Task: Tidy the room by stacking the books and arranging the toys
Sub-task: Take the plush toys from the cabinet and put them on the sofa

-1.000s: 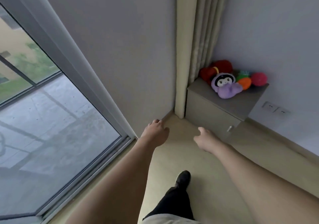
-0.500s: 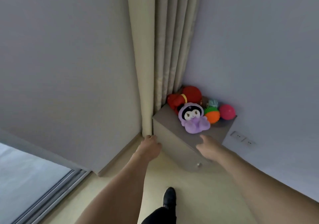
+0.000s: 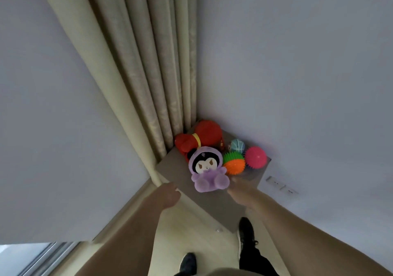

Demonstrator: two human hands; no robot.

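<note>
So, toys: all piled at the back of the cabinet (image 3: 212, 203) top, in the corner by the curtain (image 3: 148, 62)
plush (image 3: 207, 169): purple, sitting up front; red plush (image 3: 202, 136) behind it; spiky orange-green ball (image 3: 234, 164) just to its right, pink ball (image 3: 255, 157) past that, small teal ball (image 3: 237, 145) behind
left hand (image 3: 169, 194): I see it curled loosely at the cabinet's near-left edge; grasping nothing
right hand (image 3: 241, 189): reaching beside the plush; fingers blurred, so can't tell the grip
floor (image 3: 191, 237): my dark shoes near the cabinet
</note>
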